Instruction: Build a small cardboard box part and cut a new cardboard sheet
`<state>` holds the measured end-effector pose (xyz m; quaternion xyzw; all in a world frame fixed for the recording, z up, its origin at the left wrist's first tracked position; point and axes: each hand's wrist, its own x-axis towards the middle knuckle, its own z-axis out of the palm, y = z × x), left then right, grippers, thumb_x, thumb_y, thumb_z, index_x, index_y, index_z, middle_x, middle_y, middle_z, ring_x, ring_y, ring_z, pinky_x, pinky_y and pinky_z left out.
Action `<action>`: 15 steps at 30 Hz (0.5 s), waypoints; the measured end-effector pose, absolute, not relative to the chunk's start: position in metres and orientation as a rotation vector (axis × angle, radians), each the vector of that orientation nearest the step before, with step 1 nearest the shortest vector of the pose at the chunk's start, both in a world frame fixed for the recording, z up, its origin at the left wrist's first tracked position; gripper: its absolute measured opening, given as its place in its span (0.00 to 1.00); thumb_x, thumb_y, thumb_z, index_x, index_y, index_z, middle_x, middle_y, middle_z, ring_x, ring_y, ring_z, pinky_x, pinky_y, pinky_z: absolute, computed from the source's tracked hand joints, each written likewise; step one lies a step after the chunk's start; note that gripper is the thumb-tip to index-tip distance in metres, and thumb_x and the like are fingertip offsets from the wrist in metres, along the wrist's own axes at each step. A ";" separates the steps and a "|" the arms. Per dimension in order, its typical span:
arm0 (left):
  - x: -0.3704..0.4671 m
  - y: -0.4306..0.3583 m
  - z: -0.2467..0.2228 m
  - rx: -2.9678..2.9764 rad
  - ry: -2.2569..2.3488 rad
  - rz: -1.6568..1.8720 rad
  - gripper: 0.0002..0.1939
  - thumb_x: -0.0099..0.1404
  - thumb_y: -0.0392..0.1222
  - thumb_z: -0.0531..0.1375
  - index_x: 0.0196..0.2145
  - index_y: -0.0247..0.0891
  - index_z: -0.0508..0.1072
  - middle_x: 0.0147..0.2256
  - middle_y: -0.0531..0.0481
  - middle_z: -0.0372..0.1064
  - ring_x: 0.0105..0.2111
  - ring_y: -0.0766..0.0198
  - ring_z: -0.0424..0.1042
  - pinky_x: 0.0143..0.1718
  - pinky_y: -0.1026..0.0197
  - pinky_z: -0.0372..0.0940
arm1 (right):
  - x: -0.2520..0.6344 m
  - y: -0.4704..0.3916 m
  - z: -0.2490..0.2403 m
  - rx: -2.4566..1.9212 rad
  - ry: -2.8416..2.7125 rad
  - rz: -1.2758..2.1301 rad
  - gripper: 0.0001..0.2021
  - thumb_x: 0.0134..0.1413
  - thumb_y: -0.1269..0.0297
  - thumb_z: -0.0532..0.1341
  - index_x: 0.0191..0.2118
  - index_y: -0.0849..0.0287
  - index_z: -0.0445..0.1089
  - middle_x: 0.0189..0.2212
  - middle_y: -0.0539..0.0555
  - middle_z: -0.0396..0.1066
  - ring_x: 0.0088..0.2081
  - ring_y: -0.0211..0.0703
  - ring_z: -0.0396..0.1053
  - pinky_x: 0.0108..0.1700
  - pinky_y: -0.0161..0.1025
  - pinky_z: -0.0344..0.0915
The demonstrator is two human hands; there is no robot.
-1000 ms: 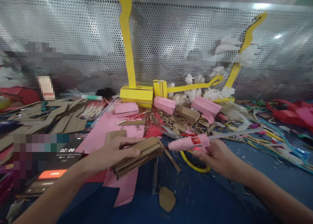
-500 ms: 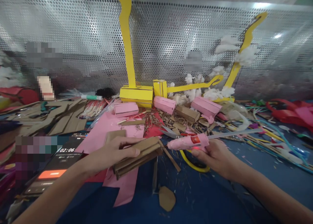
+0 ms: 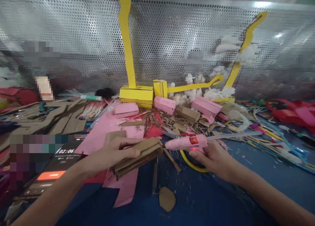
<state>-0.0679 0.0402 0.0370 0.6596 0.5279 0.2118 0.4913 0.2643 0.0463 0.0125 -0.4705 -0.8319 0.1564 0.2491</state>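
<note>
My left hand (image 3: 119, 152) is closed around a folded brown cardboard box (image 3: 140, 156), thumb on top, holding it tilted above the table. In my right hand (image 3: 214, 158) is a pink hot glue gun (image 3: 183, 143) with a glowing red light and a clear glue stick (image 3: 233, 135) out of its back. The gun's nozzle meets the right end of the cardboard box, or comes very close to it. Below that end lies a thin cardboard strip (image 3: 173, 160). Pink paper (image 3: 126, 190) spreads under the box, and a small cardboard polygon (image 3: 167, 198) lies nearer to me.
Scissors (image 3: 169, 133) lie behind the glue gun among cardboard scraps. Yellow paper boxes (image 3: 136, 96) with tall strips, pink boxes (image 3: 164, 105) and white fluff stand before a perforated metal panel (image 3: 159, 38). A phone (image 3: 59, 167) rests at left; red material (image 3: 290, 112) sits at right.
The glue gun has shifted slightly left along the end of the cardboard box. My left hand keeps hold of the box almost unmoved; the view has shifted a little.
</note>
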 end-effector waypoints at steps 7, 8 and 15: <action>-0.067 0.042 0.036 1.589 1.282 0.526 0.24 0.60 0.54 0.64 0.54 0.52 0.76 0.54 0.51 0.75 0.54 0.46 0.71 0.56 0.50 0.64 | 0.261 0.044 0.013 -1.284 -2.298 0.451 0.23 0.62 0.45 0.56 0.26 0.59 0.70 0.17 0.47 0.61 0.20 0.37 0.56 0.23 0.34 0.53; -0.067 0.041 0.037 1.581 1.279 0.534 0.24 0.60 0.55 0.64 0.54 0.52 0.76 0.54 0.51 0.75 0.54 0.46 0.71 0.56 0.49 0.63 | 0.261 0.044 0.013 -1.276 -2.286 0.451 0.23 0.62 0.45 0.56 0.27 0.59 0.71 0.17 0.47 0.61 0.20 0.37 0.56 0.22 0.34 0.53; -0.066 0.037 0.028 1.334 1.334 0.645 0.29 0.61 0.58 0.63 0.58 0.48 0.73 0.58 0.46 0.71 0.55 0.47 0.70 0.51 0.53 0.67 | 0.264 0.044 0.009 -1.295 -2.071 0.547 0.27 0.64 0.41 0.51 0.23 0.57 0.67 0.17 0.49 0.62 0.20 0.38 0.58 0.23 0.34 0.54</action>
